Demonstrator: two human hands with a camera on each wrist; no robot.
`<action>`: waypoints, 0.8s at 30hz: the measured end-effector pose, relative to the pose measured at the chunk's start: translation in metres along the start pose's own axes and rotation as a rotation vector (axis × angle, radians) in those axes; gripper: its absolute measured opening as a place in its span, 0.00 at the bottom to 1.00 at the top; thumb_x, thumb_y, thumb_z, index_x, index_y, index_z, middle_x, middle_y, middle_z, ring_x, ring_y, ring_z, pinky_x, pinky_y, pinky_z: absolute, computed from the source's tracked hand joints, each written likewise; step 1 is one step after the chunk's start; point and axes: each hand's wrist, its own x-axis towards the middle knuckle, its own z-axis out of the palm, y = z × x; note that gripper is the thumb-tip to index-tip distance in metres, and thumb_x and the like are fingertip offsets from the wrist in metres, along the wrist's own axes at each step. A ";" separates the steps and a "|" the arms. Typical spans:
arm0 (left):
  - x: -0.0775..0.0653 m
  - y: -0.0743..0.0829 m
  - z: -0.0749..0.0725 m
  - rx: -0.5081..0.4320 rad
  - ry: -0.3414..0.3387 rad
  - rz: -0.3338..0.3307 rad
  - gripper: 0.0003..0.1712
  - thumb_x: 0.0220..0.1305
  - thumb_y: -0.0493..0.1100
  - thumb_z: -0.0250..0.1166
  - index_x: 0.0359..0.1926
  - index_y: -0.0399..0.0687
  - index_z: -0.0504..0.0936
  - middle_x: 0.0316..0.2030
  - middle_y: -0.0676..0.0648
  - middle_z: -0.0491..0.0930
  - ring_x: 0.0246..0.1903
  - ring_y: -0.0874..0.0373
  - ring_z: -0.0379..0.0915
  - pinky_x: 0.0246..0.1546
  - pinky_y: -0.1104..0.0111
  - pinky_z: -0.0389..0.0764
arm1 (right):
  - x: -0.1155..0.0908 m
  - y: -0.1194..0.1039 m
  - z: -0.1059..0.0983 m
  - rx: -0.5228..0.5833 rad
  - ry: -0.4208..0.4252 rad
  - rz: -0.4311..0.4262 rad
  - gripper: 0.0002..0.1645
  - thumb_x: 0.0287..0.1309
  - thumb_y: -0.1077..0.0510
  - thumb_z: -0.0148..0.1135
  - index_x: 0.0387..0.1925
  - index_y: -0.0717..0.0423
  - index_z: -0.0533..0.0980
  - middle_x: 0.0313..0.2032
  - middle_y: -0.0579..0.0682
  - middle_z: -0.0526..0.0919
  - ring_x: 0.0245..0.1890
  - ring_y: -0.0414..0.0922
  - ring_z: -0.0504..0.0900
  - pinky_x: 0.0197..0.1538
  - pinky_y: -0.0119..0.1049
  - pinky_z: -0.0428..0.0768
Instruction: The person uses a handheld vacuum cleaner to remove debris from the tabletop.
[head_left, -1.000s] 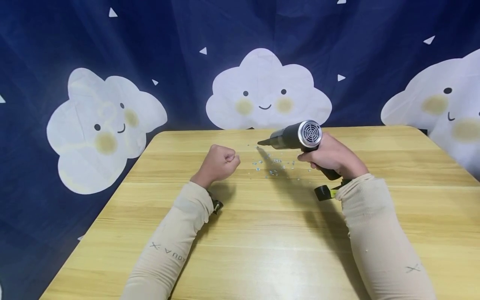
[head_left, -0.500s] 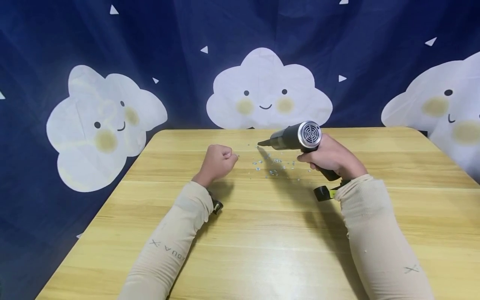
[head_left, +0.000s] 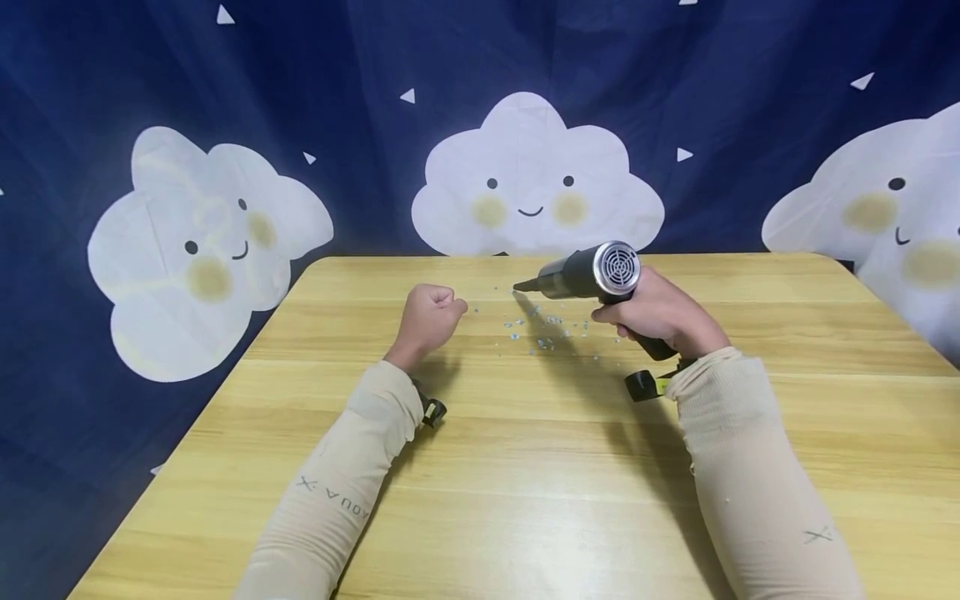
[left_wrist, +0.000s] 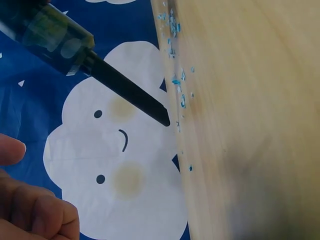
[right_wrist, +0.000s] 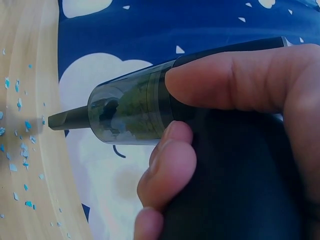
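My right hand (head_left: 660,312) grips the handle of a black handheld vacuum cleaner (head_left: 577,277), fingers wrapped round it. Its clear dust chamber (right_wrist: 132,102) shows in the right wrist view. The narrow nozzle (right_wrist: 70,118) points left and down, its tip close to the tabletop; whether it touches, I cannot tell. Small blue and white scraps (head_left: 551,321) lie scattered on the wood below and in front of the vacuum. My left hand (head_left: 427,319), curled into a fist with nothing seen in it, is held above the table left of the scraps.
The light wooden table (head_left: 487,467) reaches back to a dark blue curtain (head_left: 360,167) printed with white clouds. A camera (head_left: 642,385) on the right wrist hangs below that hand, and another (head_left: 432,412) sits at the left wrist.
My left hand has drifted slightly left, uncovering a blue scrap beside it. The vacuum cleaner and my right hand have barely shifted, and most scraps lie as before.
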 end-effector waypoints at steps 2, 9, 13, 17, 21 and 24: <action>0.001 -0.001 0.001 -0.005 -0.003 -0.019 0.29 0.53 0.30 0.57 0.06 0.51 0.52 0.04 0.61 0.48 0.09 0.63 0.42 0.13 0.73 0.52 | 0.000 0.000 0.000 0.002 0.004 -0.004 0.19 0.50 0.61 0.65 0.43 0.64 0.70 0.15 0.47 0.71 0.15 0.42 0.72 0.21 0.33 0.73; -0.002 0.000 0.008 -0.454 0.011 -0.338 0.26 0.60 0.32 0.56 0.12 0.51 0.53 0.07 0.57 0.52 0.09 0.64 0.47 0.12 0.78 0.58 | 0.004 0.000 0.004 0.002 0.008 -0.043 0.18 0.49 0.62 0.65 0.41 0.65 0.71 0.16 0.48 0.71 0.15 0.43 0.72 0.23 0.34 0.74; -0.005 -0.008 0.018 -0.592 -0.020 -0.573 0.21 0.65 0.35 0.56 0.18 0.50 0.58 0.13 0.56 0.56 0.12 0.65 0.51 0.09 0.79 0.55 | 0.005 0.000 0.006 -0.001 0.017 -0.063 0.18 0.49 0.63 0.65 0.42 0.65 0.72 0.16 0.48 0.71 0.14 0.43 0.72 0.23 0.34 0.74; -0.007 -0.019 0.029 -0.498 -0.088 -0.701 0.10 0.66 0.39 0.58 0.28 0.45 0.67 0.21 0.54 0.60 0.17 0.64 0.57 0.13 0.79 0.63 | 0.005 0.001 0.007 -0.006 0.022 -0.060 0.14 0.49 0.63 0.65 0.38 0.65 0.72 0.15 0.47 0.71 0.14 0.43 0.72 0.23 0.34 0.74; -0.011 -0.029 0.035 -0.360 -0.139 -0.636 0.10 0.66 0.41 0.59 0.32 0.39 0.70 0.24 0.51 0.64 0.18 0.62 0.60 0.19 0.76 0.68 | 0.005 0.002 0.006 -0.007 0.027 -0.060 0.12 0.50 0.63 0.65 0.35 0.64 0.72 0.15 0.47 0.71 0.14 0.43 0.72 0.24 0.34 0.74; -0.014 -0.036 0.036 -0.199 -0.152 -0.523 0.14 0.65 0.42 0.61 0.25 0.42 0.68 0.22 0.50 0.67 0.16 0.61 0.62 0.22 0.73 0.70 | 0.005 0.002 0.006 -0.007 0.029 -0.057 0.12 0.50 0.63 0.65 0.35 0.64 0.72 0.15 0.47 0.71 0.15 0.43 0.72 0.23 0.34 0.74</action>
